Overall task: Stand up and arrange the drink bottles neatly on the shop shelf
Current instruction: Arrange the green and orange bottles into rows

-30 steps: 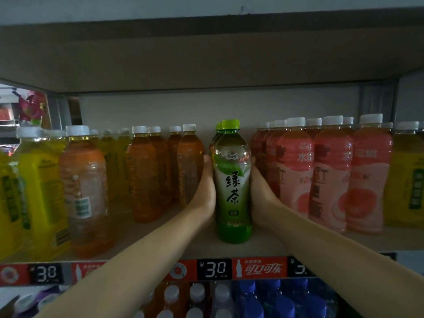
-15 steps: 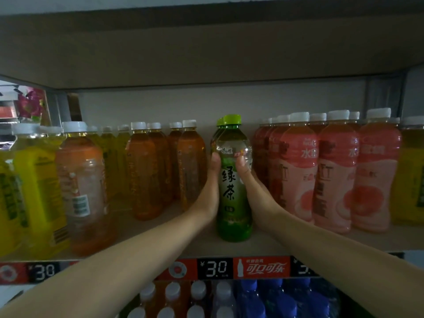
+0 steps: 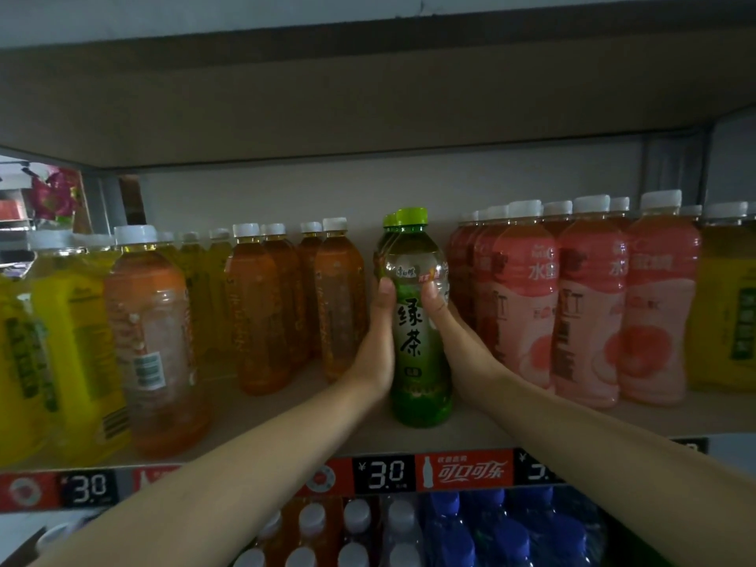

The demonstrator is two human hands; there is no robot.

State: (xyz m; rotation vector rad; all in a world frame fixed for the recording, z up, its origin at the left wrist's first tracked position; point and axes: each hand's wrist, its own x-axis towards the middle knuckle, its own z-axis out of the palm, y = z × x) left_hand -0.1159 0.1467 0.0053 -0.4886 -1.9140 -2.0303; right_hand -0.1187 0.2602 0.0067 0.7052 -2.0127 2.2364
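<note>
A: Going left to right, how tidy is the shelf (image 3: 286, 439)?

B: At the left edge of the frame the yellow bottles (image 3: 73, 341) stand upright, though the orange bottle (image 3: 157, 341) in front of them shows its barcode rather than its label. Next, the amber tea bottles (image 3: 286, 304) stand in rows going back. At centre is the green tea bottle (image 3: 417, 333), and right of it the pink bottles (image 3: 572, 313) stand in a close block, labels forward. I see nothing lying down, so my guess is the job is mostly squaring up rows and turning labels.

A: And the hands?

B: The left hand (image 3: 374, 354) is wrapped around the green bottle's left side, thumb on the front near the shoulder. The right hand (image 3: 454, 341) clasps its right side the same way. So both are clamped on it.

A: Which way does the bottle point?

B: Long axis vertical, cap up, base on the shelf board just behind the front edge, label facing the camera. A second green cap (image 3: 390, 220) peeks out just behind it on the left.
</note>
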